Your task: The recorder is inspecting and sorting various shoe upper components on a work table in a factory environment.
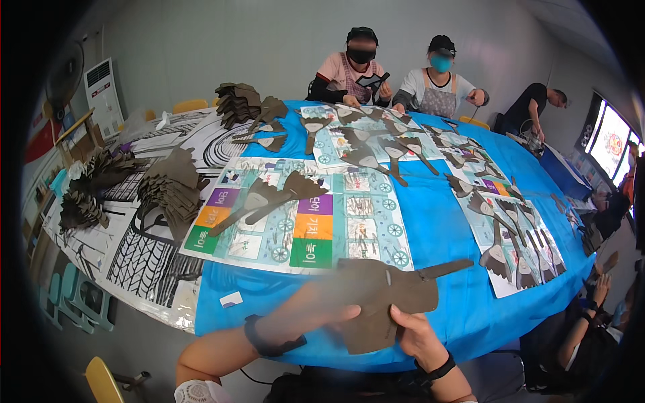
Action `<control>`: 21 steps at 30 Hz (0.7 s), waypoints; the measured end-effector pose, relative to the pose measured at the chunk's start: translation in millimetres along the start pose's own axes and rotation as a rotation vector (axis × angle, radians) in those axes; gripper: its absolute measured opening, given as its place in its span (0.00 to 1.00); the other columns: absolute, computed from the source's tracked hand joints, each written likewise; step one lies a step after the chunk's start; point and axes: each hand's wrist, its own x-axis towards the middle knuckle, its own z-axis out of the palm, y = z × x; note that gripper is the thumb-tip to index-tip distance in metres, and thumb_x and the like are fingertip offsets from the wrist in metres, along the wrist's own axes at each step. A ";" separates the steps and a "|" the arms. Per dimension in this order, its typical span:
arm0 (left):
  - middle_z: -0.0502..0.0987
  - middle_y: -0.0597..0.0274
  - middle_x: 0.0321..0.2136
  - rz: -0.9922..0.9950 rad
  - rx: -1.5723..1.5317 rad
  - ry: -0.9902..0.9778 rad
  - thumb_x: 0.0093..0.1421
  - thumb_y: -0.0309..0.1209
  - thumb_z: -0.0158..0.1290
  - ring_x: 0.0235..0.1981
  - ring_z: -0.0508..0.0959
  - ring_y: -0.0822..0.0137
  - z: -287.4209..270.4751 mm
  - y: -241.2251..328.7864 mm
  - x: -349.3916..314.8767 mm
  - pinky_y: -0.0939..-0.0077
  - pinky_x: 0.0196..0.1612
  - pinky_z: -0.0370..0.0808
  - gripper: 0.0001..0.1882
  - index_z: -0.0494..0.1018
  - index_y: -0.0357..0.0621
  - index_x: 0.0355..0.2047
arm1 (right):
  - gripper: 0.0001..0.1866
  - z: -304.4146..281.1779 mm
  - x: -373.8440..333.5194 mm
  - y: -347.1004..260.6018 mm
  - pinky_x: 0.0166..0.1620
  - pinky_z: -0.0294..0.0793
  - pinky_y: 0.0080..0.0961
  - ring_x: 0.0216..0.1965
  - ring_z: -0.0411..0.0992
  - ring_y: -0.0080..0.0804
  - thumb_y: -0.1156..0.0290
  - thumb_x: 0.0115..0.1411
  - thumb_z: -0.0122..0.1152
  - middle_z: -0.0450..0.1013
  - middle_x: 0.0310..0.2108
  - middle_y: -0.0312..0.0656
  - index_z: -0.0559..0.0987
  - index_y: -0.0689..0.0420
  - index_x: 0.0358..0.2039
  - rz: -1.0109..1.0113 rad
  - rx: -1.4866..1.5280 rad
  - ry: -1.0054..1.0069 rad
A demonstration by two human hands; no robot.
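1. R fingers pinch brown flat pc over near edge of blue surface; L fingers blurred, grip can't tell (head cam).
2. Prob. done: fan-shaped pcs laid out on printed boards.
3. Prob. left: held pc, not yet down; brown stacks at L, still piled.

Grey-brown piece, bright blue tablecloth, black-and-white patterned paper

A: Where does the left hand lie relative to the brown sheet?
B: At its left edge, blurred, thumb against its face; the left forearm slants in from its lower left.
A: The right hand?
B: Grips its lower right edge, thumb uppermost.
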 end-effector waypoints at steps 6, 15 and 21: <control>0.81 0.59 0.32 0.071 0.301 0.292 0.62 0.31 0.56 0.32 0.81 0.71 -51.3 8.1 2.4 0.80 0.36 0.75 0.10 0.75 0.38 0.40 | 0.27 -38.8 -5.9 3.4 0.61 0.61 0.30 0.57 0.65 0.33 0.69 0.62 0.58 0.67 0.57 0.43 0.65 0.64 0.60 -0.123 0.027 0.039; 0.80 0.55 0.26 0.122 1.453 0.824 0.49 0.31 0.64 0.29 0.80 0.65 -199.3 35.3 18.1 0.73 0.35 0.75 0.14 0.77 0.36 0.34 | 0.31 -64.7 -19.0 13.9 0.62 0.60 0.31 0.59 0.64 0.33 0.72 0.61 0.61 0.66 0.58 0.43 0.62 0.64 0.62 -0.173 -0.028 -0.012; 0.79 0.51 0.22 -0.127 1.579 0.816 0.43 0.33 0.67 0.26 0.80 0.56 -232.6 16.3 36.7 0.68 0.33 0.75 0.13 0.78 0.36 0.24 | 0.30 -68.5 -17.7 14.0 0.62 0.59 0.31 0.60 0.62 0.33 0.71 0.61 0.61 0.65 0.59 0.43 0.62 0.63 0.62 -0.152 -0.007 -0.036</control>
